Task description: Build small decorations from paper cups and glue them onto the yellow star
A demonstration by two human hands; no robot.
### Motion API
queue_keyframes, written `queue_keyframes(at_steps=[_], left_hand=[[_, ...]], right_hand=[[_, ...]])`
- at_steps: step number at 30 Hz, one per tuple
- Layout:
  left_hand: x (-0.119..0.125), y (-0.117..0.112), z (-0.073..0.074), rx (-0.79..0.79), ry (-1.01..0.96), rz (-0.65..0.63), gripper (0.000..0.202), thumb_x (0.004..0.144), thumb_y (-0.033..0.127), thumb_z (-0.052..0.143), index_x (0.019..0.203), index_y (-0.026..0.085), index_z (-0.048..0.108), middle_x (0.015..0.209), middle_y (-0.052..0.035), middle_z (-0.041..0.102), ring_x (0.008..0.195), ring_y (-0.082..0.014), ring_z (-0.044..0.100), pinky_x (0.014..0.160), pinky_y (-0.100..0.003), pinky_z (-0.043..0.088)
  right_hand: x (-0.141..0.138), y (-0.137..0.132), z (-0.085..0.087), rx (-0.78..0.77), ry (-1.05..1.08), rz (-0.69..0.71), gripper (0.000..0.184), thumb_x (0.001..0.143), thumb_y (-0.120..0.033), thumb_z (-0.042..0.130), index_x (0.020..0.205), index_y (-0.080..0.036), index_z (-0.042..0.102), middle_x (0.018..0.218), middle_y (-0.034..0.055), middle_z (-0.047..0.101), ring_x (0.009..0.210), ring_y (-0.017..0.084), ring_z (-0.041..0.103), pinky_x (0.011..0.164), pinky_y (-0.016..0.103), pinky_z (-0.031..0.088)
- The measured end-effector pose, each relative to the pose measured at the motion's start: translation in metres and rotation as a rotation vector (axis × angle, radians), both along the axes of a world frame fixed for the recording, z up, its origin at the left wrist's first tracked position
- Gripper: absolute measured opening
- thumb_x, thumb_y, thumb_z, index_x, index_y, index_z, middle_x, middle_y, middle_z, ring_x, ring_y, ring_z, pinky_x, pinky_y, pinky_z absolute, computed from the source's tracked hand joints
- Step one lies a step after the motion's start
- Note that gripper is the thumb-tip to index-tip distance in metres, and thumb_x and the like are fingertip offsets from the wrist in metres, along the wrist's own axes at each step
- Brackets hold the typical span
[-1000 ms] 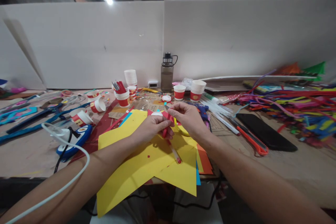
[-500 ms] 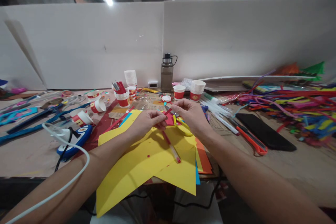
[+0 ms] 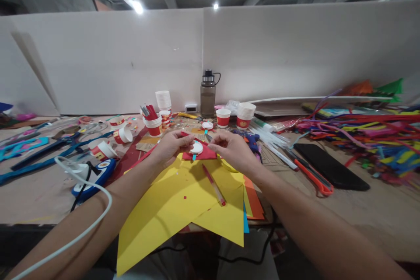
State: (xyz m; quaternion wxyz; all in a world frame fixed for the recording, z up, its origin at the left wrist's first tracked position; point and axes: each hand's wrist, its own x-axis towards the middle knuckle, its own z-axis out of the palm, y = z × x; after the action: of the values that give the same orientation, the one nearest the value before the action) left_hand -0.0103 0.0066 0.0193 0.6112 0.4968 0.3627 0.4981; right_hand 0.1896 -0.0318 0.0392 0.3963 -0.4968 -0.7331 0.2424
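My left hand (image 3: 172,145) and my right hand (image 3: 231,148) are both pinched over a red paper piece (image 3: 205,153) that lies on the yellow sheets (image 3: 183,201). A small white round lid (image 3: 197,147) with a teal strip under it sits on the red piece between my hands. My left fingers pinch the red piece's upper left edge. My right fingers are closed near its right corner; what they hold I cannot make out. A red pen (image 3: 214,184) lies on the yellow paper below my hands.
Red-and-white paper cups (image 3: 243,116), a cup of pens (image 3: 153,123) and a dark water bottle (image 3: 208,93) stand behind. An orange utility knife (image 3: 311,174), a black phone (image 3: 334,166) and pipe cleaners (image 3: 370,133) lie right. A blue glue gun (image 3: 93,175) with a white cable lies left.
Both hands moved away from me and lower, down to the red piece on the yellow sheets. The white lid now shows between them. The pen stays on the paper.
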Motion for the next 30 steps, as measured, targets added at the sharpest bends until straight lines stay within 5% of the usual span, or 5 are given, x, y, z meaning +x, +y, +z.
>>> queue_keyframes(at_steps=[30], left_hand=[[0.0,0.003,0.003,-0.055,-0.162,0.1,0.033,0.056,0.03,0.085,0.072,0.008,0.067,0.059,-0.0007,0.06,0.049,-0.0045,0.05,0.047,-0.015,0.042]], right_hand=[[-0.005,-0.002,-0.013,-0.165,0.017,0.095,0.016,0.075,-0.032,0.061,0.069,-0.017,0.062,0.066,-0.0007,0.061,0.059,0.011,0.05,0.053,0.023,0.034]])
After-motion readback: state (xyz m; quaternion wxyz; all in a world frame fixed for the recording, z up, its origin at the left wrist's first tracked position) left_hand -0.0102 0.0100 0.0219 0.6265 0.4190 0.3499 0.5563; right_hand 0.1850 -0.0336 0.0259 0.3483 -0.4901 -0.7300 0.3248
